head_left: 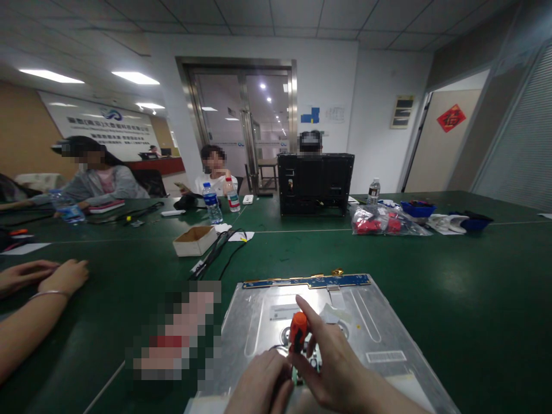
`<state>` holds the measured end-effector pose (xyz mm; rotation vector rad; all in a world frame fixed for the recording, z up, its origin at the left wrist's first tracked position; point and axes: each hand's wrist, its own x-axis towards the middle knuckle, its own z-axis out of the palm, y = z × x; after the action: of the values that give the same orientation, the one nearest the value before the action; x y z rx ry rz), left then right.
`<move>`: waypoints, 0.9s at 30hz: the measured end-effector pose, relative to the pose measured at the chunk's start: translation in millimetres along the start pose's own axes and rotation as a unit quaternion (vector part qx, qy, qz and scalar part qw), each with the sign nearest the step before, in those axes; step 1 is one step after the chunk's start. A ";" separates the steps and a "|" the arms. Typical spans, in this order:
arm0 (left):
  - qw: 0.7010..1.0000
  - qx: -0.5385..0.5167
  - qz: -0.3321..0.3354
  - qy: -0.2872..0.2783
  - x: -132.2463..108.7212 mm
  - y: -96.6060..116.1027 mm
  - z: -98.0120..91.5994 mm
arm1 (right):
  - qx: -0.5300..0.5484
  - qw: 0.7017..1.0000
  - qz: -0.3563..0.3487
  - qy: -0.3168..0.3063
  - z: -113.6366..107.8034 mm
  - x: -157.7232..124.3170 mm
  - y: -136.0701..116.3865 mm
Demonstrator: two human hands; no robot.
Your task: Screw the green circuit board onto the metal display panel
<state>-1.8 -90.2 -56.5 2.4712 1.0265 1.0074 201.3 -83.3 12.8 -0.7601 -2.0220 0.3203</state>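
The green bench (466, 276) bears a metal panel (360, 330); from it, carton (188, 248) at ten o'clock, black case (317, 187) twelve, plastic bag (386, 223) one.

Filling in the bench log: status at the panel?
Right hand touching orange-handled tool. Left hand beside its base, grip unclear. Metal panel lying on green table; hands partly hide circuit board.

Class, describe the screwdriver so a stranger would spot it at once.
On the green table lies a large silver panel. Over its near half, in the right hand, is the screwdriver. Its orange and black handle stands out against the silver metal.
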 end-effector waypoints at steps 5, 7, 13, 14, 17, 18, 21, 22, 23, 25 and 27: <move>1.000 -0.011 -0.004 -0.002 -2.2 0.7 1.0 | 0.012 1.000 -0.010 -0.005 -0.4 -1.5 -1.0; 1.000 -0.006 0.002 0.002 -2.6 -0.7 1.9 | 0.005 1.000 -0.003 -0.004 0.5 -2.8 -0.7; 1.000 0.003 0.012 -0.008 -1.4 -5.1 4.0 | 0.001 1.000 -0.002 -0.002 -0.3 -1.7 -2.1; 1.000 0.001 0.014 -0.009 -1.1 -5.1 3.8 | -0.002 1.000 -0.004 -0.003 -0.9 -1.2 -2.5; 1.000 -0.001 0.001 -0.004 -0.6 -2.6 1.9 | -0.009 1.000 -0.006 -0.006 -2.1 -0.8 -2.9; 1.000 -0.002 -0.008 -0.004 -0.5 -1.3 1.0 | -0.008 1.000 -0.007 -0.006 -2.2 -1.1 -2.8; 1.000 -0.011 -0.025 -0.011 -0.2 2.5 -1.4 | -0.001 1.000 -0.014 -0.004 -2.2 -1.6 -2.3; 0.999 -0.015 -0.025 -0.012 0.0 3.4 -1.9 | 0.000 1.000 -0.015 0.000 -2.1 -1.5 -2.3; 0.999 -0.017 -0.025 -0.011 0.1 4.0 -2.4 | 0.000 1.000 -0.015 0.001 -2.2 -1.3 -2.4; 1.000 -0.018 -0.023 -0.008 0.4 4.6 -2.7 | 0.001 1.000 -0.010 -0.001 -2.2 -0.7 -2.6; 1.000 -0.017 -0.023 -0.009 0.8 4.7 -2.6 | 0.006 1.000 -0.004 -0.007 -2.1 -0.1 -2.6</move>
<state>-0.8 -93.0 -51.9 2.4130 1.0473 0.9774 202.1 -85.5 15.2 -0.7430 -2.0346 0.3337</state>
